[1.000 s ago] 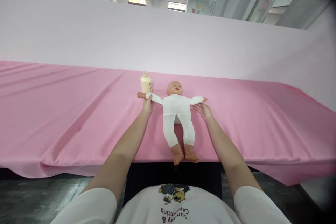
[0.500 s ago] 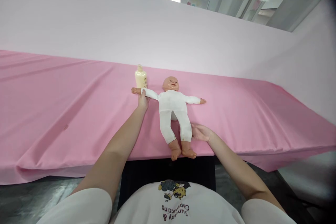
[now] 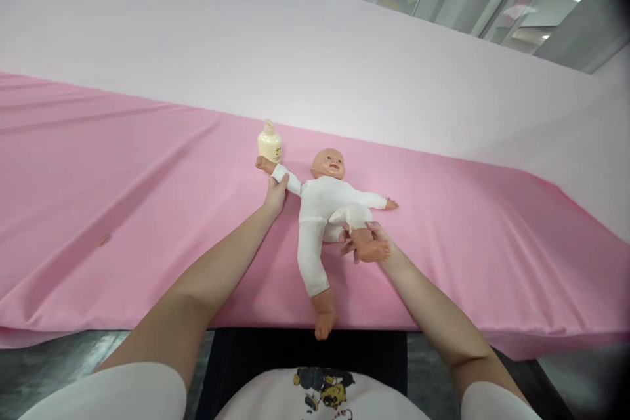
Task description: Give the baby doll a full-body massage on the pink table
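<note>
Since the earlier frame, the right-side leg of the bald, white-suited plastic baby doll (image 3: 319,200) has been bent upward. Beside a cream plastic pump bottle (image 3: 270,143), its sleeve is lightly clasped by the left grip (image 3: 276,195); its back is laid on the pink-clothed table (image 3: 443,243); its raised leg is cradled by the half-curled right grip (image 3: 381,243). Leg-bending seems in hand; steady support seems called for.

Pink cloth-covered table (image 3: 467,243), baby doll (image 3: 319,200) in white on its back, cream pump bottle (image 3: 269,143) upright

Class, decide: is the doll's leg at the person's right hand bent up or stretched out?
Bent up: the right hand holds this leg, its foot much nearer the doll's body than the other foot.
</note>
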`<state>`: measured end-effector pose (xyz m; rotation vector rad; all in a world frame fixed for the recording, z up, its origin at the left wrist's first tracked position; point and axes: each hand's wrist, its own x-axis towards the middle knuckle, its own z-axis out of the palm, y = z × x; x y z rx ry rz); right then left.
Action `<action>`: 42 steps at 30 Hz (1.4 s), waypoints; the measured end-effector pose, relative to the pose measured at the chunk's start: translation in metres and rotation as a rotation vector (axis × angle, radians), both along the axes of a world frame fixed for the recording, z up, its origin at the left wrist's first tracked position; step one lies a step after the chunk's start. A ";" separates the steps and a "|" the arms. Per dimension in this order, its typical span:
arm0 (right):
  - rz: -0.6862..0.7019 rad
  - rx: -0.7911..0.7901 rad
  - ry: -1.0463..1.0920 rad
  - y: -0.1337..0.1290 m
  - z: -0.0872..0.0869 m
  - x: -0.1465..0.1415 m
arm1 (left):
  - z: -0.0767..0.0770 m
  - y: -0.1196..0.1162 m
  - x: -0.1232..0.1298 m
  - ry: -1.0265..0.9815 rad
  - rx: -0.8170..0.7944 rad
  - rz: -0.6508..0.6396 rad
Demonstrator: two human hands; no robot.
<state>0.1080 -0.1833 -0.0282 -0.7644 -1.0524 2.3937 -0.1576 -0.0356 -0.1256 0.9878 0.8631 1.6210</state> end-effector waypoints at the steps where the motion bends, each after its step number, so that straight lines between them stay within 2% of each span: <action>1: -0.021 0.026 -0.009 0.006 -0.005 -0.001 | -0.002 0.003 0.001 -0.021 -0.004 0.020; 3: -0.072 0.076 -0.001 0.013 -0.016 -0.001 | -0.006 0.007 0.002 -0.012 -0.004 0.042; 7: -0.039 0.056 -0.008 0.010 -0.030 0.005 | -0.009 0.007 0.007 0.226 0.115 0.031; 11: -0.061 0.003 -0.030 0.006 -0.025 0.015 | -0.007 -0.001 0.010 0.490 0.374 -0.041; 15: 0.133 -0.133 -0.145 0.009 -0.019 0.025 | -0.004 -0.008 0.010 0.751 0.547 -0.078; 17: 0.164 -0.186 -0.158 0.010 -0.019 0.027 | -0.003 -0.010 0.009 0.824 0.586 -0.091; 21: -0.006 -0.168 -0.054 0.013 -0.025 0.023 | 0.000 -0.012 0.009 0.895 0.658 -0.112; 23: -0.043 -0.184 -0.043 0.014 -0.026 0.019 | 0.002 -0.014 0.009 0.916 0.676 -0.122; 28: -0.071 -0.167 0.017 0.011 -0.019 0.010 | 0.007 -0.015 0.010 0.904 0.655 -0.148; 32: -0.016 -0.112 0.082 0.002 -0.017 0.011 | 0.005 -0.014 0.012 0.770 0.584 -0.081; 35: 0.178 -0.109 0.188 -0.001 -0.020 0.013 | 0.003 -0.011 0.013 0.613 0.433 -0.025; 38: 0.407 -0.171 0.341 -0.002 -0.025 0.012 | -0.001 -0.006 0.013 0.475 0.267 0.020; 42: 0.554 -0.184 0.440 -0.005 -0.028 0.006 | -0.007 0.002 0.008 0.359 0.123 0.100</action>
